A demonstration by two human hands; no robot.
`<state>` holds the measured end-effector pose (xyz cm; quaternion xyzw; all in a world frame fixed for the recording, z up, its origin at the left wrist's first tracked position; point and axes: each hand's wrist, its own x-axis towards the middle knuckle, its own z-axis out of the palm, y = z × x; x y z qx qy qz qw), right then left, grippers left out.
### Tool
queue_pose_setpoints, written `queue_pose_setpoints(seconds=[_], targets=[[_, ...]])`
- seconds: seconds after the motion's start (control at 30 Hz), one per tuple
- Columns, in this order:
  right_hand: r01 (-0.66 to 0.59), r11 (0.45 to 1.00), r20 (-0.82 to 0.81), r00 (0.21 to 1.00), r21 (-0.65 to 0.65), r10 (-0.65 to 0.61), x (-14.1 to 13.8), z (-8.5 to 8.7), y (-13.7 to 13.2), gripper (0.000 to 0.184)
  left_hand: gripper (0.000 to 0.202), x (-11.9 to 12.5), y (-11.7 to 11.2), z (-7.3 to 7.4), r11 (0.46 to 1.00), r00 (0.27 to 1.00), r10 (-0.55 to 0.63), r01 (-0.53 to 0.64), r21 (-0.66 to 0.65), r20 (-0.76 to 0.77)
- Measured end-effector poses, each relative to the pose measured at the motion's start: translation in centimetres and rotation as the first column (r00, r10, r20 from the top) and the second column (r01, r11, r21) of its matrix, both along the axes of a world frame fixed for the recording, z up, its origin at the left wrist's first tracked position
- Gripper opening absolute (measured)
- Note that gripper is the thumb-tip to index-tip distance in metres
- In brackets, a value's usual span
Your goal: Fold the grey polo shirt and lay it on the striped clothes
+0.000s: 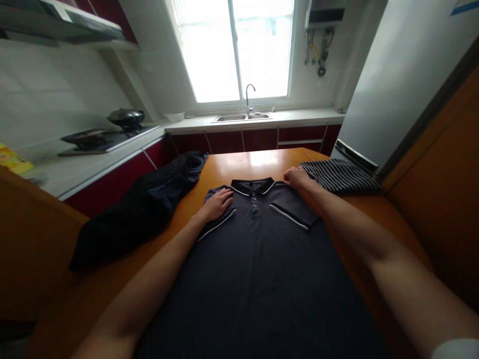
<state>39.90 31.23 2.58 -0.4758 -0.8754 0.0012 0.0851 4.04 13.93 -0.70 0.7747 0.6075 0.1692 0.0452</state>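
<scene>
A dark navy polo shirt (258, 269) with white trim on collar and sleeves lies face up on the orange wooden table (232, 167), both sleeves folded inward. My left hand (218, 203) rests flat on the left shoulder and folded sleeve, fingers stretched out. My right hand (296, 178) sits at the right shoulder beside the collar, fingers curled onto the fabric edge; whether it pinches the cloth I cannot make out.
A heap of dark clothes (145, 209) lies on the table's left side. A striped garment (340, 177) lies at the far right. Behind are a counter with sink and tap (247, 107), a stove with pans (112, 129), and a grey fridge (396, 85) at right.
</scene>
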Motion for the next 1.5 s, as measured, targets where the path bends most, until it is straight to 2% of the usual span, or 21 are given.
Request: queue_pose_setpoints(seconds=[0.13,0.3,0.37,0.43,0.47,0.53,0.6,0.7,0.8,0.9,1.0,1.07,1.13,1.2,1.27,1.33,1.4,1.5], targets=[[0.07,0.997,-0.014,0.997,0.012,-0.07,-0.2,-0.7,0.5,0.017,0.062,0.1,-0.1,0.1,1.0,1.0,0.006,-0.006,0.005,-0.011],[0.296,0.955,-0.088,0.951,0.005,-0.295,-0.6,-1.4,0.2,0.027,0.061,0.0,0.1,-0.1,0.999,0.997,0.029,-0.03,-0.011,-0.065],[0.337,0.941,-0.159,0.932,0.04,-0.327,-0.6,-1.6,-0.5,0.031,0.061,0.0,0.2,-0.2,0.998,0.993,0.052,-0.057,-0.04,-0.106],[0.298,0.951,-0.249,0.93,0.084,-0.269,-0.5,-2.1,-1.7,0.036,0.06,0.0,0.3,-0.3,0.993,0.985,0.088,-0.099,-0.071,-0.146],[0.24,0.966,-0.277,0.939,0.096,-0.205,-0.5,-2.4,-2.4,0.038,0.059,0.1,0.3,-0.2,0.989,0.981,0.106,-0.121,-0.081,-0.165],[0.075,0.994,-0.256,0.965,0.073,-0.054,-0.2,-3.1,-3.7,0.044,0.059,0.4,0.4,-0.1,0.983,0.971,0.139,-0.159,-0.088,-0.196],[-0.014,1.0,-0.19,0.982,-0.003,0.014,0.4,-3.9,-4.8,0.053,0.06,0.7,0.4,0.1,0.976,0.962,0.178,-0.2,-0.088,-0.208],[0.061,0.997,-0.159,0.985,-0.043,-0.067,1.5,-4.2,-5.4,0.058,0.059,0.8,0.4,0.2,0.952,0.944,0.277,-0.294,-0.08,-0.178],[0.144,0.989,-0.314,0.941,0.035,-0.126,3.0,-3.3,-5.5,0.051,0.057,-0.1,0.5,0.2,0.927,0.924,0.365,-0.372,-0.04,-0.116],[0.205,0.978,-0.49,0.856,0.031,-0.164,4.8,-2.1,-5.6,0.05,0.057,-2.2,0.9,0.6,0.92,0.919,0.393,-0.393,0.017,-0.034],[0.219,0.975,-0.542,0.824,0.036,-0.165,6.1,-1.4,-6.1,0.047,0.058,-4.2,1.3,1.1,0.904,0.907,0.419,-0.42,0.075,0.041],[0.194,0.978,-0.535,0.836,0.075,-0.125,6.4,-1.3,-6.6,0.046,0.058,-4.8,1.4,1.3,0.911,0.917,0.394,-0.398,0.104,0.056],[0.127,0.987,-0.511,0.857,0.098,-0.06,6.1,-1.6,-7.4,0.048,0.058,-4.6,1.1,1.1,0.95,0.954,0.298,-0.3,0.088,0.027],[0.021,0.996,-0.458,0.889,0.084,0.02,5.2,-2.2,-8.2,0.049,0.059,-3.5,0.5,0.4,0.982,0.982,0.188,-0.188,0.006,-0.03],[-0.087,0.995,-0.361,0.928,0.041,0.096,4.1,-2.9,-9.0,0.048,0.061,-2.1,-0.2,-0.3,0.987,0.986,0.131,-0.139,-0.077,-0.099],[-0.156,0.987,-0.242,0.959,-0.027,0.145,3.3,-3.6,-9.5,0.053,0.064,-0.7,-0.8,-0.7,0.984,0.979,0.123,-0.142,-0.11,-0.16],[-0.173,0.982,-0.159,0.975,-0.081,0.158,3.0,-4.1,-9.7,0.06,0.065,0.1,-1.2,-0.5,0.981,0.976,0.135,-0.155,-0.114,-0.171],[-0.17,0.979,-0.124,0.98,-0.109,0.156,3.1,-4.6,-9.4,0.062,0.06,-0.2,-1.6,0.9,0.985,0.99,0.141,-0.142,-0.099,-0.017]])
